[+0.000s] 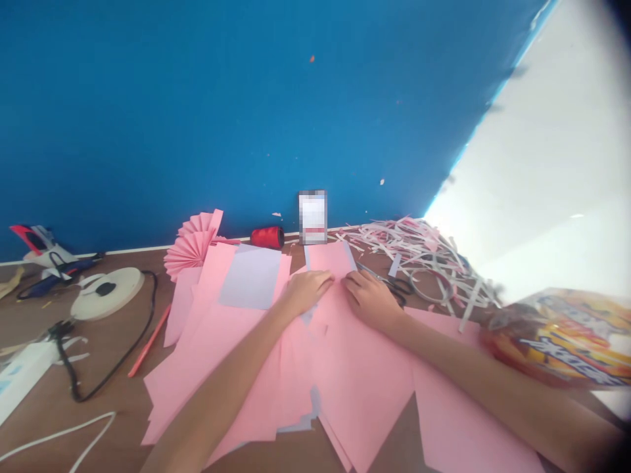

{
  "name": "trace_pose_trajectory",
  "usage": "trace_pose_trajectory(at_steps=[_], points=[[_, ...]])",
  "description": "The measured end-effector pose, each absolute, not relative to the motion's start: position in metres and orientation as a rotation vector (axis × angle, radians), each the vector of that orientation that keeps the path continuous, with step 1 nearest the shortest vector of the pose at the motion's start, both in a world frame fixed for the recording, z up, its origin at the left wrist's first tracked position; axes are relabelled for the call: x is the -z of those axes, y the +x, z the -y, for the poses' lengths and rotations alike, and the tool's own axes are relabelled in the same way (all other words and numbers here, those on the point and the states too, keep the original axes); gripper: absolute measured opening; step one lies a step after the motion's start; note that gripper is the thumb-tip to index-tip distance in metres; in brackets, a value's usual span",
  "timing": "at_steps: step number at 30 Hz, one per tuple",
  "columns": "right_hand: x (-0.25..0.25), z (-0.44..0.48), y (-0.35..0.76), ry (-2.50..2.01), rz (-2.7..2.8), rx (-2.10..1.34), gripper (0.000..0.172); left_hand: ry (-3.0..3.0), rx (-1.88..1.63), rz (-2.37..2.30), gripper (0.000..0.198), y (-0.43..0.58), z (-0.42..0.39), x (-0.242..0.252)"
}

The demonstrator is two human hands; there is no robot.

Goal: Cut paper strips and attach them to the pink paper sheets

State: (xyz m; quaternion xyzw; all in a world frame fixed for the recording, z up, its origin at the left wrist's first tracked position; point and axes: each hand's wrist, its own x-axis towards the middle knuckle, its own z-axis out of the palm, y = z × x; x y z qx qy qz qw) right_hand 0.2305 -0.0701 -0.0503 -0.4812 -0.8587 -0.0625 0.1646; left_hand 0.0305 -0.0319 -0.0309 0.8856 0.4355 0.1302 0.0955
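A pink sheet of paper point(362, 387) stretches away from me, with a narrower pink piece backed by a pale bluish edge point(326, 256) at its far end. My left hand point(308, 292) has its fingers closed on the left side of this paper. Opposite it, my right hand point(372, 302) is bent over the right side, thumb and fingers pressed to the paper; the exact grip is partly hidden. Beyond my right hand, dark-handled scissors point(398, 288) lie partly covered. Several pink sheets point(211, 348) spread out under my left forearm, a grey-lilac rectangle point(250, 277) on top.
A phone point(313, 220) leans against the blue wall point(246, 118), beside a red thread spool point(267, 237). Folded pink paper fans point(192, 246) sit left of it. Shredded paper strips point(419, 253) and a plastic package point(566, 338) are on the right. Cables and a white disc point(108, 294) lie left.
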Motion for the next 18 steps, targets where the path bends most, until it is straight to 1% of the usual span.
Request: trace_pose_trajectory(at_steps=[3,8,13,15,18], points=[[0.051,0.069,0.231,-1.368,2.442,0.154,0.021,2.587,-0.373,-1.291,0.029,0.03,0.031,0.029],[0.056,0.063,0.234,-1.397,2.333,0.178,0.026,2.599,-0.399,-1.285,0.028,0.03,0.031,0.029],[0.06,0.059,0.236,-1.433,2.261,0.157,0.02,2.745,-0.456,-1.334,0.024,0.033,0.03,0.042],[0.059,0.059,0.236,-1.426,2.258,0.13,0.016,2.812,-0.557,-1.389,0.023,0.033,0.03,0.046],[0.057,0.06,0.236,-1.4,2.249,0.099,0.011,2.909,-0.862,-1.343,0.024,0.029,0.032,0.049]])
